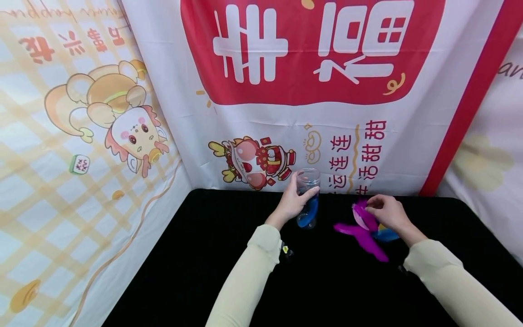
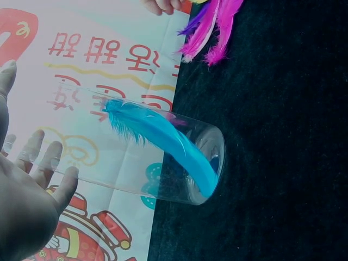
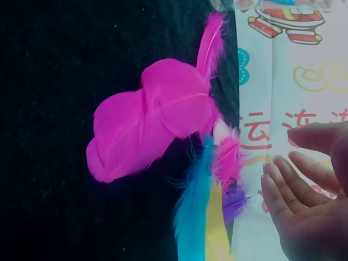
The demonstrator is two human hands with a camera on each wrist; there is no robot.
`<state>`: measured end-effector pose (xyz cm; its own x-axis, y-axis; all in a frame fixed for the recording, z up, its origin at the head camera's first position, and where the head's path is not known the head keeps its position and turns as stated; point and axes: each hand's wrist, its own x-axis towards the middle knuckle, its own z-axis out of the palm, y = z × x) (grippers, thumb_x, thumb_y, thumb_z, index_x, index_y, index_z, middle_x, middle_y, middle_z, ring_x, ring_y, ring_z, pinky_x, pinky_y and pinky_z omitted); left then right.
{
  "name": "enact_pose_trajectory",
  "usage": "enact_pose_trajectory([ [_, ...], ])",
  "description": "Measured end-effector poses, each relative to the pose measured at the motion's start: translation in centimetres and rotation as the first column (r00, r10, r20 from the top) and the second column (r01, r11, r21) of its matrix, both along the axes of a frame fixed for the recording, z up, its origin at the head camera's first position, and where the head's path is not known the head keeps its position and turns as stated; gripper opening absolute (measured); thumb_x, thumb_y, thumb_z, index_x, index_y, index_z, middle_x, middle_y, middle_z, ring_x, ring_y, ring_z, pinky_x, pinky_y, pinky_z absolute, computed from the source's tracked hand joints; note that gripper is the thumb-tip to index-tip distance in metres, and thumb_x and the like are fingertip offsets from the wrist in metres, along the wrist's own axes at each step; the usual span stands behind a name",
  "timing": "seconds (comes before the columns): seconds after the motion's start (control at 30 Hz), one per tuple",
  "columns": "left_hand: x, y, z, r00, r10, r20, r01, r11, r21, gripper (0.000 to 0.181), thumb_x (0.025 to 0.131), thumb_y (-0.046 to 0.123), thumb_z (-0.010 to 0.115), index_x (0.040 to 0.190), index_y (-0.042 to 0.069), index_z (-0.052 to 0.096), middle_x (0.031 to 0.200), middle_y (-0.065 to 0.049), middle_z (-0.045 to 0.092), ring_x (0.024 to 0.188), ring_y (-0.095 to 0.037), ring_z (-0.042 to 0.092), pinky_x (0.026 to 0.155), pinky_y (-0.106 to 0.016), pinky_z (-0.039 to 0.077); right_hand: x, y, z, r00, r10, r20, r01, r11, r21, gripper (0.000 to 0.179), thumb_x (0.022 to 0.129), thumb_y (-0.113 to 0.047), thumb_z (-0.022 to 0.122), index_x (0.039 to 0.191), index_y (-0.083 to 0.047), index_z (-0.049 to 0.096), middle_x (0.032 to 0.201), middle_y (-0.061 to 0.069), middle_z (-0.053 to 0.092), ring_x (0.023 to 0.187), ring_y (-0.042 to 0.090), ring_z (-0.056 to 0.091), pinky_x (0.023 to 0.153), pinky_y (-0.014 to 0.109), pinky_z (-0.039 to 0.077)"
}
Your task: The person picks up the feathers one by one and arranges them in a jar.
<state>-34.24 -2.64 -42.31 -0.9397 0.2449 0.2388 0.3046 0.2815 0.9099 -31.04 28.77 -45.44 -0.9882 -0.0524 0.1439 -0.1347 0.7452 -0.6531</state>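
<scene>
My left hand point(image 1: 291, 203) holds a tall clear cup point(image 1: 309, 175) at its upper part, thumb on the near side and the other fingers round the far side. Inside leans a long blue feather point(image 2: 163, 136), its lower end at the cup's base. A small magenta bit point(image 2: 176, 119) shows beside it through the wall. My right hand point(image 3: 310, 190) hovers at a loose pile of feathers, fingers loosely bent and nothing between them. Large magenta feathers point(image 3: 136, 128) spread from the pile, with a blue feather point(image 3: 193, 201), a yellow feather point(image 3: 216, 223) and a purple feather point(image 3: 235, 204) beside them.
A black cloth-covered table point(image 1: 327, 290) lies under both hands. Close behind its far edge hangs a white and red printed cloth point(image 1: 253, 118). Another printed cloth point(image 1: 94, 181) stands along the left, with a cord point(image 1: 122, 243) hanging down it.
</scene>
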Motion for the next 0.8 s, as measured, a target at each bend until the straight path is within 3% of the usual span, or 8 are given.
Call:
enact_pose_trajectory([
  [0.27, 0.0, 0.0, -0.2, 1.000, -0.006, -0.007, 0.006, 1.000, 0.014, 0.073, 0.095, 0.049, 0.070, 0.154, 0.025, 0.033, 0.143, -0.011, 0.051, 0.132, -0.027, 0.051, 0.113, -0.055, 0.039, -0.2, 0.2, -0.5, 1.000, 0.007, 0.001, -0.007, 1.000, 0.022, 0.033, 0.093, -0.018, 0.072, 0.116, 0.006, 0.068, 0.105, 0.020, 0.074, 0.099, 0.036, 0.069, 0.078, 0.041, 0.054],
  [0.67, 0.0, 0.0, -0.1, 1.000, -0.010, 0.001, 0.010, 1.000, 0.005, 0.074, 0.096, 0.051, 0.069, 0.155, 0.026, 0.031, 0.147, -0.017, 0.050, 0.133, -0.027, 0.050, 0.113, -0.050, 0.040, -1.0, 0.4, -1.2, 1.000, 0.017, 0.019, -0.018, 0.998, 0.061, 0.035, 0.092, -0.017, 0.072, 0.116, 0.007, 0.069, 0.106, 0.020, 0.074, 0.100, 0.036, 0.068, 0.083, 0.047, 0.053],
  [0.8, 0.1, 0.0, 0.1, 1.000, -0.003, 0.010, 0.003, 1.000, -0.003, 0.075, 0.096, 0.052, 0.069, 0.155, 0.027, 0.031, 0.147, -0.014, 0.050, 0.134, -0.026, 0.050, 0.113, -0.049, 0.040, -1.2, 0.6, -1.4, 1.000, 0.020, 0.021, -0.021, 0.997, 0.068, 0.035, 0.091, -0.017, 0.073, 0.116, 0.008, 0.069, 0.105, 0.021, 0.074, 0.101, 0.037, 0.068, 0.085, 0.050, 0.051],
])
